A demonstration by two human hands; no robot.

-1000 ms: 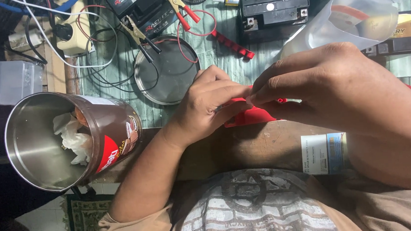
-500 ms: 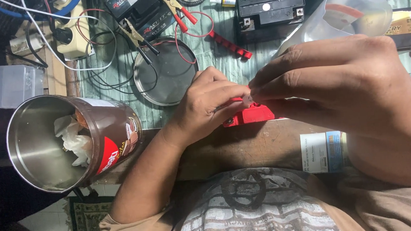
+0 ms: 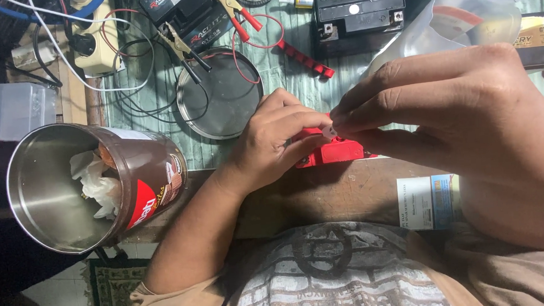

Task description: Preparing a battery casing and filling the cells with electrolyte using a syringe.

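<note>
The red plastic part point(image 3: 331, 151) rests at the near edge of the surface point(image 3: 348, 192), clasped in your left hand point(image 3: 271, 144). Your right hand point(image 3: 469, 130) pinches a small white piece point(image 3: 329, 132) just above it. Behind lies a round metal lid point(image 3: 220, 93); well left, an open tin point(image 3: 94, 184).

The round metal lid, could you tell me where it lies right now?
In the head view the round metal lid lies upper left of centre, beyond the left hand, under black clamps.

Hands point(image 3: 370, 129) hide most of red part point(image 3: 337, 152).
</note>
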